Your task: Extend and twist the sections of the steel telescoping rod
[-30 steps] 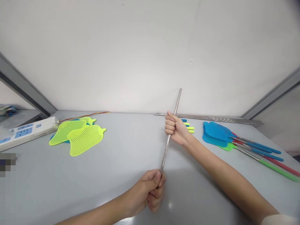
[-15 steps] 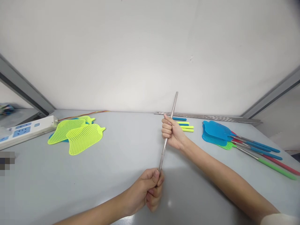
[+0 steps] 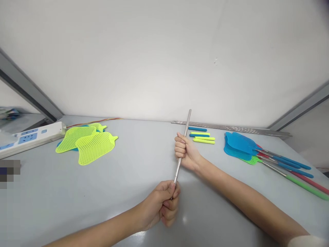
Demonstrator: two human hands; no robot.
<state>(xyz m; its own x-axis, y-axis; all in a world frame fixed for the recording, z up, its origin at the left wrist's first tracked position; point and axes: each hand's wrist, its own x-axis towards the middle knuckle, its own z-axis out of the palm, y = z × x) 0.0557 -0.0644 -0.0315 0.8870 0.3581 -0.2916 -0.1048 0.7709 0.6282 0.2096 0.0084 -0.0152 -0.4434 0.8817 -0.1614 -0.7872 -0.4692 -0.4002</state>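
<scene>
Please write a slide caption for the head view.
Left hand and right hand grip one metal rod above a grey table.

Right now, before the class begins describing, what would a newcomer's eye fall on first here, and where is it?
Probably the shiny metal rod slanting up through the middle, gripped low by the left hand and higher by the right hand. Next, the bright lime perforated swatter heads on the left, near the white power strip. Then the overlapping blue, red and green swatters on the right.
</scene>
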